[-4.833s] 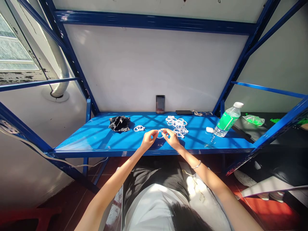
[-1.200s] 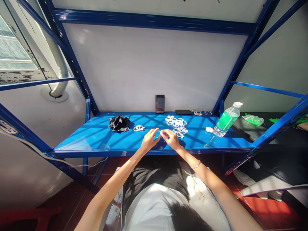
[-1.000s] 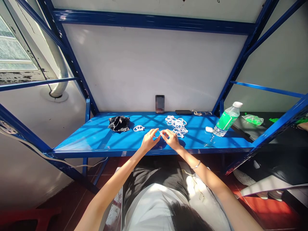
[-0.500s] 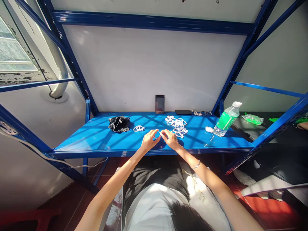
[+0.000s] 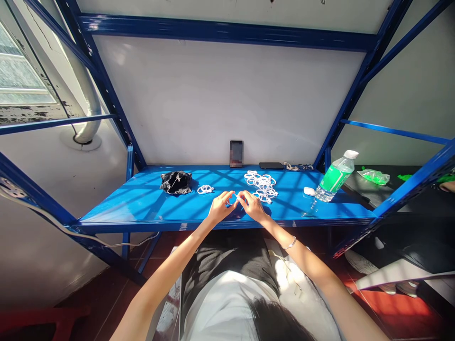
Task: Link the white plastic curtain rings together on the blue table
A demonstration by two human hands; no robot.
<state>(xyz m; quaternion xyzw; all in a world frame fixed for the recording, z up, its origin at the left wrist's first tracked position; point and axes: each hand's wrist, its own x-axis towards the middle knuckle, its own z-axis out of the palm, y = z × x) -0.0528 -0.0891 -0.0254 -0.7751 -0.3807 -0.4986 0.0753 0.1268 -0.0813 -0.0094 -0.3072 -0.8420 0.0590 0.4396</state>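
My left hand (image 5: 219, 207) and my right hand (image 5: 253, 206) meet over the front of the blue shelf (image 5: 142, 208). Both pinch a small white ring (image 5: 233, 199) between their fingertips. Just behind my right hand lies a heap of several white rings (image 5: 262, 183). A smaller cluster of white rings (image 5: 205, 189) rests to the left of my left hand. A thin bracelet circles my right wrist.
A crumpled black bag (image 5: 176, 182) sits at the left. A dark phone-like object (image 5: 236, 153) leans on the back wall, with a flat black device (image 5: 271, 166) beside it. A green-labelled water bottle (image 5: 334, 177) and a small white case (image 5: 309, 191) stand at the right. Blue rack posts frame both sides.
Both hands stay at the same spot, pinching the ring. The fingers have shifted only slightly around it.
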